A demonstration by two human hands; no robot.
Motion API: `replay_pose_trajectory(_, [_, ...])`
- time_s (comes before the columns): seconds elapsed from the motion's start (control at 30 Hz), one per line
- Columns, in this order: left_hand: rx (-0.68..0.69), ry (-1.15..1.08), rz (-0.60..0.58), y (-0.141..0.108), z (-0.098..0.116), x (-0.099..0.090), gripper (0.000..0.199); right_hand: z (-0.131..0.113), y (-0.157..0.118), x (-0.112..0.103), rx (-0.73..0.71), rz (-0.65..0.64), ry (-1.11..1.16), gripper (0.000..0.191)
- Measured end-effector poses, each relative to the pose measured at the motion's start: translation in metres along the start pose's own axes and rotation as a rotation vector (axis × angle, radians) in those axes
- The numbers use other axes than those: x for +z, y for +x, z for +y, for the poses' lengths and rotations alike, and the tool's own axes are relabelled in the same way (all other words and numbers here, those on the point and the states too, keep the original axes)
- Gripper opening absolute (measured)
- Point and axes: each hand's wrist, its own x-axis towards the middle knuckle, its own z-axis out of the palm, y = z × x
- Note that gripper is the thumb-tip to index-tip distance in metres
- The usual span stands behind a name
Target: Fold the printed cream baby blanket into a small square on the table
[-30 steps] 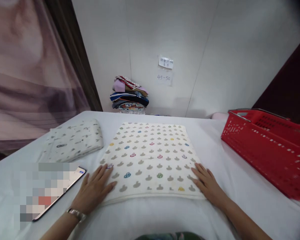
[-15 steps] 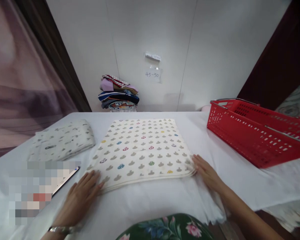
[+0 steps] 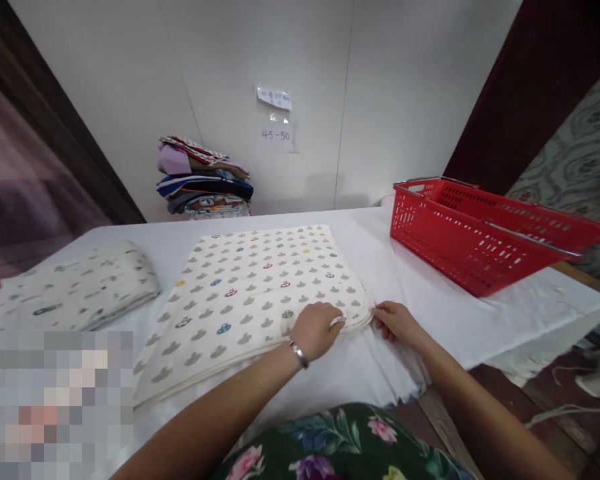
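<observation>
A cream cloth [image 3: 250, 280] printed with grey and coloured mushrooms lies folded flat in layers on the white-covered table. My left hand [image 3: 317, 330], with a ring and a metal bracelet, reaches across to the cloth's near edge, close to the right corner. Its fingers curl down over that edge, and their tips are partly hidden. At the rounded near right corner, my right hand [image 3: 393, 323] pinches the layered edge between thumb and fingers. To the left sits another folded cloth [image 3: 85, 283], white with small dark prints.
A red perforated basket [image 3: 445, 240] with metal handles stands on the right of the table [image 3: 375, 250]. Folded fabrics [image 3: 205, 180] are stacked at the back left against the wall. A paper label reading 45-50 [image 3: 276, 136] hangs there. The lower left is blurred out.
My left hand has left the cloth's near left corner and moved right along the near edge. My right hand's fingers have gone from lying extended to pinching the corner. The view has turned right.
</observation>
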Motion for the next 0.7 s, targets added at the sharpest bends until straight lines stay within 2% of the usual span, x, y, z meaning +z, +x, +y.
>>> replay_pose_trajectory(0.1, [0.0,0.021,-0.079,0.031,0.014,0.025,0.023,-0.002,0.002,0.002,0.017,-0.013,0.02,0.019])
replay_pose_trajectory(0.23, [-0.062,0.074,-0.106,0.046,0.021,0.046,0.024,0.0,0.004,0.002,0.021,-0.006,0.068,0.016])
replay_pose_trajectory(0.37, [-0.114,0.008,-0.117,0.047,0.02,0.048,0.024,0.002,0.0,0.004,-0.016,0.054,0.12,0.016])
replay_pose_trajectory(0.5, [-0.185,-0.067,-0.153,0.051,0.018,0.044,0.036,0.002,-0.007,0.008,-0.09,0.077,0.13,0.019])
replay_pose_trajectory(0.6, [-0.168,-0.026,-0.168,0.055,0.019,0.043,0.026,0.003,-0.011,0.01,-0.118,0.068,0.108,0.023])
replay_pose_trajectory(0.7, [-0.139,0.033,-0.181,0.057,0.021,0.045,0.02,0.002,-0.013,0.01,-0.159,0.155,0.126,0.024])
